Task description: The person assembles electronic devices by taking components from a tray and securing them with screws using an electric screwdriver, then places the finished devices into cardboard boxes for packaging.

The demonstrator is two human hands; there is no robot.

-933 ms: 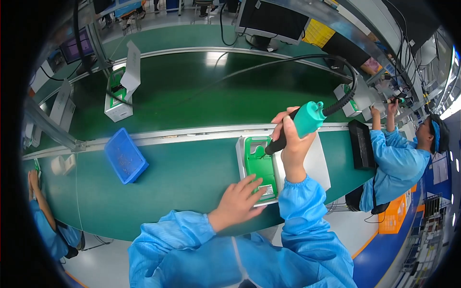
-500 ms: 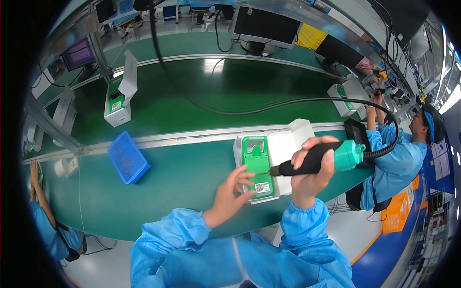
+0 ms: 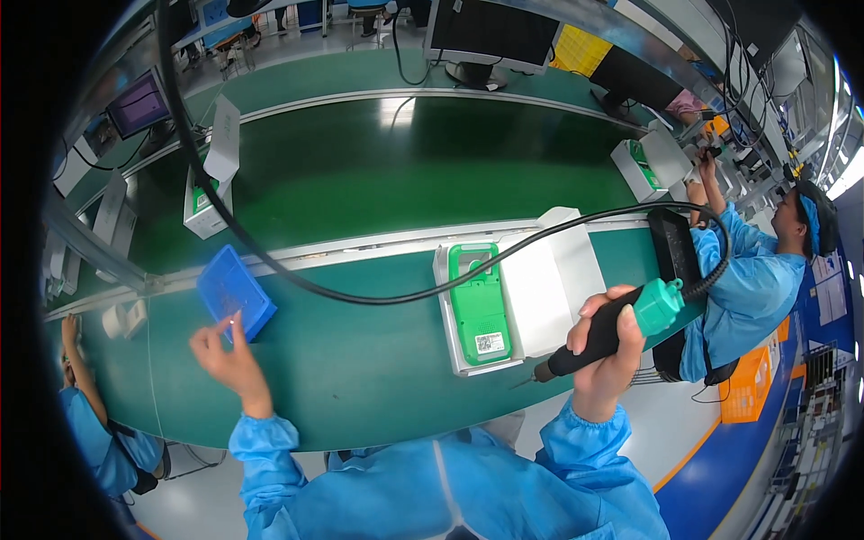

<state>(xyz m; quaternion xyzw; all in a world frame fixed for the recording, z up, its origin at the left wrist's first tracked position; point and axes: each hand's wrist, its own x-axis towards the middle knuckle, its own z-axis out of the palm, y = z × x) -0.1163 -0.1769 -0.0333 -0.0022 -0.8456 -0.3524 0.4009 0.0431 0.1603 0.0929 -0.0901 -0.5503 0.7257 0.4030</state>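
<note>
My right hand (image 3: pixel 605 355) is wrapped round a black electric screwdriver (image 3: pixel 589 346) with a turquoise end. Its bit points down and left, beside the near right corner of an open white box (image 3: pixel 457 353). In that box lies a green plastic device (image 3: pixel 481 310) with a white label; the screwdriver is apart from it. Over the near edge of a blue tray (image 3: pixel 236 286), my left hand (image 3: pixel 232 364) has thumb and finger brought together in a pinch. Whatever is between the fingertips is too small to make out.
The screwdriver's black cable (image 3: pixel 378 299) loops across the bench above the white box. More open boxes stand at the far left (image 3: pixel 207 209) and far right (image 3: pixel 637 175). A co-worker (image 3: pixel 747 270) sits at the right by a black tray (image 3: pixel 673 247); another person's arm (image 3: pixel 83 364) shows at the left.
My left hand has moved from the green device leftward to the blue tray. My right hand has drawn the screwdriver off the device, toward me and to the right. The cable has swung lower.
</note>
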